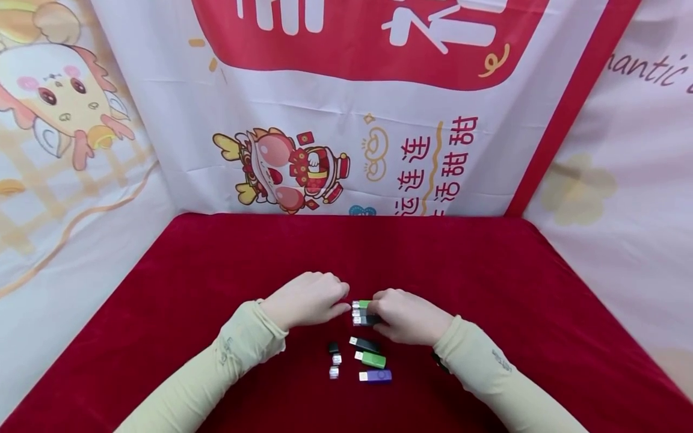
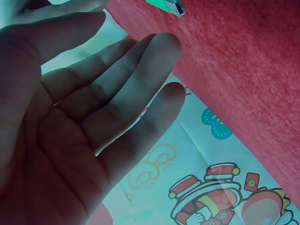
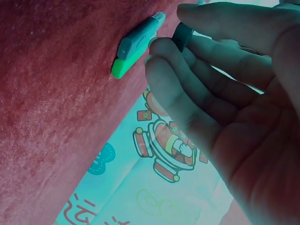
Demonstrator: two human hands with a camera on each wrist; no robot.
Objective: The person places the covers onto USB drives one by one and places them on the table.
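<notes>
My right hand (image 1: 408,316) pinches a black USB flash drive (image 1: 369,320) between thumb and fingers; the drive's dark end (image 3: 183,36) shows in the right wrist view. Directly beyond it lie a grey USB drive (image 3: 137,43) and a green USB drive (image 3: 120,67), side by side on the cloth. My left hand (image 1: 308,299) hovers just left of this row, and its gently bent fingers hold nothing in the left wrist view. Closer to me lie a black USB drive (image 1: 368,345), a green one (image 1: 375,360) and a purple one (image 1: 380,376), metal plugs bare and pointing left.
Left of the bare-plug drives sit a black cap (image 1: 333,347) and two clear caps, one (image 1: 337,359) above the other (image 1: 334,372). Red cloth (image 1: 260,246) covers the table. Printed fabric (image 1: 335,102) hangs behind and at both sides.
</notes>
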